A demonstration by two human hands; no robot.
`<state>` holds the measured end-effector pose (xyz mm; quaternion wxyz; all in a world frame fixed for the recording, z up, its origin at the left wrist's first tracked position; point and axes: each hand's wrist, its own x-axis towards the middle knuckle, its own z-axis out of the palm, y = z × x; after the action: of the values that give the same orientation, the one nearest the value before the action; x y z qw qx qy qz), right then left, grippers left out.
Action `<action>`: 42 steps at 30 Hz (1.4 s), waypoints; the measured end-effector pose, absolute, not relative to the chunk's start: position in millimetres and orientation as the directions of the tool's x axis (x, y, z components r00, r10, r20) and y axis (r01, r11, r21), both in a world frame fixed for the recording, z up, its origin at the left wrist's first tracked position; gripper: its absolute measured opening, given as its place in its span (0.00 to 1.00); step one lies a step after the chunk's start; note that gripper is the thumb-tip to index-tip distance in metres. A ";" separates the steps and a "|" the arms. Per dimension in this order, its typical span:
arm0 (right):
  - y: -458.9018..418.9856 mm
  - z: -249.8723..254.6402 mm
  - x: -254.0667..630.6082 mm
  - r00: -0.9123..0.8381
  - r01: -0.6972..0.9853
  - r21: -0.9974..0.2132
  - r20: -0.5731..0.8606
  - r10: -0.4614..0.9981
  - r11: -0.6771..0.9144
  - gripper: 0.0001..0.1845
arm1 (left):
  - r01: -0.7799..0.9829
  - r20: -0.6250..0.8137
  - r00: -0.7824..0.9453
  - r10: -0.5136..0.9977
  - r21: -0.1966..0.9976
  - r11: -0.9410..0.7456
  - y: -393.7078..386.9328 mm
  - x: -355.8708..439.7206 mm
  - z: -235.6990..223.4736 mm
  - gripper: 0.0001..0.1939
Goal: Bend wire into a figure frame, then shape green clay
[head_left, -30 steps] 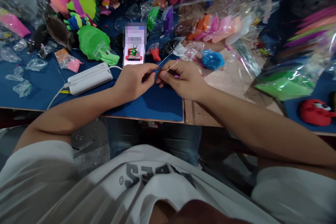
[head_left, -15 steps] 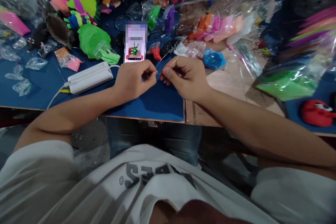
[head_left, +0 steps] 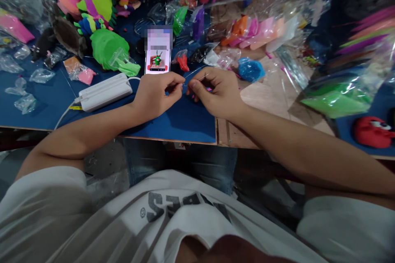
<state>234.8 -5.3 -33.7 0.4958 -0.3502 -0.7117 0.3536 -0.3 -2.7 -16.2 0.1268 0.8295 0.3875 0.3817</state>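
Between my hands is a thin, pale wire (head_left: 197, 77), fine enough that its ends are hard to follow. My left hand (head_left: 157, 93) pinches it between thumb and forefinger. Just to the right, my right hand (head_left: 217, 90) is closed with its thumb pressed on the same wire, and bits of pink show by its curled fingers. Behind my left hand stands a lit phone (head_left: 158, 59) showing a green figure with thin antennae. A small bag of red clay (head_left: 182, 62) lies just beyond the gap between my hands, and a bag of blue clay (head_left: 251, 70) is right of them.
A white power bank (head_left: 105, 92) with a cable lies left of my left hand. Behind it is a green clay piece (head_left: 109, 47). Bagged clay (head_left: 262, 33) fills the back right, and a red clay figure (head_left: 372, 132) sits far right. The blue table's front edge (head_left: 173, 139) is near me.
The wire strands between my hands have swung lower, from steeply upright to nearly flat. Both hands stay in almost the same place, still pinching.
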 end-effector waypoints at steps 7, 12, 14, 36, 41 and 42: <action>-9.0 -30.2 233.1 -0.265 0.191 -0.863 0.414 0.871 0.468 0.29 | 0.608 0.532 0.482 0.697 0.370 -0.703 -1.4 -2.1 -15.8 0.09; -10.4 -28.3 232.9 -0.276 0.212 -0.862 0.399 0.874 0.460 0.28 | 0.638 0.538 0.518 0.664 0.274 -0.720 0.6 -2.5 -18.7 0.13; -10.8 -27.9 232.6 -0.276 0.212 -0.860 0.402 0.873 0.463 0.28 | 0.629 0.555 0.503 0.662 0.290 -0.721 0.2 -2.3 -20.1 0.17; -12.0 -27.7 236.8 -0.255 0.232 -0.812 0.481 0.839 0.536 0.26 | 0.319 0.318 0.491 0.811 0.801 -0.507 3.6 4.0 -4.3 0.11; -15.5 -24.6 234.6 -0.270 0.207 -0.820 0.476 0.837 0.533 0.26 | 0.331 0.359 0.466 0.809 0.777 -0.535 0.4 7.3 -5.4 0.06; -15.9 -23.7 234.4 -0.273 0.202 -0.816 0.485 0.831 0.542 0.26 | 0.323 0.365 0.464 0.807 0.779 -0.538 -0.1 7.9 -5.2 0.05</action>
<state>234.4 -15.9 -23.7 0.4884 -0.3537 -0.7298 0.3221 7.9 -0.1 -5.2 0.3225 0.7925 0.3564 0.3754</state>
